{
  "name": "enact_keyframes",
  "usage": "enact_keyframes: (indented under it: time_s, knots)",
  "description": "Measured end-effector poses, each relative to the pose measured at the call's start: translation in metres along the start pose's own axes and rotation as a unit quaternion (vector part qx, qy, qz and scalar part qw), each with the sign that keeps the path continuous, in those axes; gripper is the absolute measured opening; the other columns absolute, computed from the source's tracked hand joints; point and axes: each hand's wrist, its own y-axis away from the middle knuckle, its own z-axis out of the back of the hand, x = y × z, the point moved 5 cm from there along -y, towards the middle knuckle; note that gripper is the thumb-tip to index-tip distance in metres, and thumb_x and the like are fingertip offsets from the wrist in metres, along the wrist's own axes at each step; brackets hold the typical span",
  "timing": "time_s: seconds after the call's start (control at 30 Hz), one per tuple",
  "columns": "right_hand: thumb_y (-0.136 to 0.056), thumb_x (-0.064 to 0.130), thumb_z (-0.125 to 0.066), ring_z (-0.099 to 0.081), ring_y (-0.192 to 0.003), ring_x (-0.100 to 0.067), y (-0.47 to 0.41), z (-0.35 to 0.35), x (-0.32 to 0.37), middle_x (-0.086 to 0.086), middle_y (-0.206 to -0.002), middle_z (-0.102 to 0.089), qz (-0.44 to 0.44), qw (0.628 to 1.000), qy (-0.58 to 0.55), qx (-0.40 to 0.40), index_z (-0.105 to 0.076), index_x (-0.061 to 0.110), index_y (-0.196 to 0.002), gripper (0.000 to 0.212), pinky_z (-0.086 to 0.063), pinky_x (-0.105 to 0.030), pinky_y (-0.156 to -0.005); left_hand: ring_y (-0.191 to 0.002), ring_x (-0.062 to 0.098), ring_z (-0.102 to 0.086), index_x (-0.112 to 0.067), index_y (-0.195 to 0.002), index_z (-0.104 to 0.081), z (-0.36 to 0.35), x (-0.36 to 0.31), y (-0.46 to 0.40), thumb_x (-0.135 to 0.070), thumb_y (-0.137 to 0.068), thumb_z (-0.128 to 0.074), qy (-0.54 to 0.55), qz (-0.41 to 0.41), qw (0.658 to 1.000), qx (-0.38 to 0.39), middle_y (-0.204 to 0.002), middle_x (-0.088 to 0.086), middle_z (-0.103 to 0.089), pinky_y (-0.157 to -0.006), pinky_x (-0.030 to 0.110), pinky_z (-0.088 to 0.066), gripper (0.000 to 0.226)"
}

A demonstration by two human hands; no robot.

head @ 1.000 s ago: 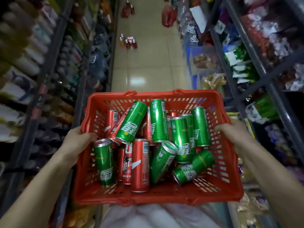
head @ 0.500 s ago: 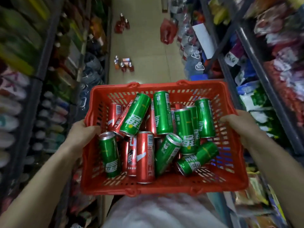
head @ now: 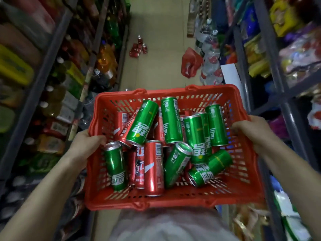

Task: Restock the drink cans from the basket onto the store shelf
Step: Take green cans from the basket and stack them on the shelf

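Both hands, left (head: 85, 145) and right (head: 251, 134), have a curled grip on the side rims of the red basket (head: 173, 200), held at my waist mid-aisle. The cans (head: 175, 150) lie loose in there, so any tilt could roll them and yank a rim free.

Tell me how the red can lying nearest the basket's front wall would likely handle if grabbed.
The red can is a smooth, glossy cylinder on its side, so it probably slips and rolls easily. It looks sealed, likely heavy for its size. Green cans lean beside it in the basket, so they may shift.
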Motion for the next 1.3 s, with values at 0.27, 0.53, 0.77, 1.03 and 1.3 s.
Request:
enact_keyframes:
  time_s: [0.27,0.53,0.77,1.03,1.3]
  knots:
    - [-0.075,-0.001,-0.071,-0.07,-0.071,-0.032,-0.187,-0.047,0.176,-0.016,-0.08,-0.074,0.014,0.999,0.033,0.011,-0.074,0.009,-0.083,0.013,-0.058,-0.043,-0.074,-0.058,0.025,-0.061,-0.01,-0.088,-0.069,-0.063,-0.155,-0.176,0.008,-0.082,-0.062,0.026,0.025,0.999,0.021,-0.066,0.008,-0.068,-0.055,0.028,-0.049,0.021]
    - [-0.076,0.0,-0.07,-0.071,-0.073,-0.032,-0.388,-0.106,0.342,-0.013,-0.084,-0.074,0.039,0.994,0.075,0.068,-0.075,0.012,-0.091,0.02,-0.06,-0.042,-0.077,-0.058,0.023,-0.065,-0.015,-0.086,-0.07,-0.115,-0.307,-0.311,0.007,-0.083,-0.065,0.061,0.057,0.996,-0.026,-0.069,0.007,-0.071,-0.052,0.027,-0.051,0.023]
    - [-0.055,0.025,-0.073,-0.074,-0.075,-0.035,-0.552,-0.184,0.516,-0.007,-0.075,-0.077,0.104,0.969,0.191,0.117,-0.078,0.03,-0.081,0.028,-0.062,-0.055,-0.081,-0.057,0.023,-0.071,-0.012,-0.089,-0.073,-0.156,-0.38,-0.407,0.007,-0.079,-0.068,0.19,0.134,0.969,-0.086,-0.077,0.012,-0.078,-0.063,0.031,-0.059,0.021]
    - [-0.072,0.019,-0.075,-0.073,-0.077,-0.031,-0.654,-0.316,0.686,-0.009,-0.085,-0.076,0.187,0.929,0.279,0.155,-0.074,0.019,-0.083,0.012,-0.061,-0.044,-0.084,-0.059,0.016,-0.07,-0.011,-0.092,-0.075,-0.176,-0.44,-0.527,0.013,-0.079,-0.062,0.299,0.175,0.926,-0.151,-0.078,0.005,-0.077,-0.06,0.028,-0.057,0.031]
    - [-0.082,0.003,-0.071,-0.066,-0.053,-0.005,-0.744,-0.481,0.763,-0.011,-0.083,-0.069,0.226,0.901,0.277,0.244,-0.075,0.01,-0.096,0.017,-0.06,-0.028,-0.061,-0.074,0.026,-0.076,-0.016,-0.092,-0.08,-0.194,-0.447,-0.639,0.003,-0.074,-0.075,0.35,0.238,0.873,-0.241,-0.082,0.005,-0.081,-0.08,0.044,-0.063,0.026]
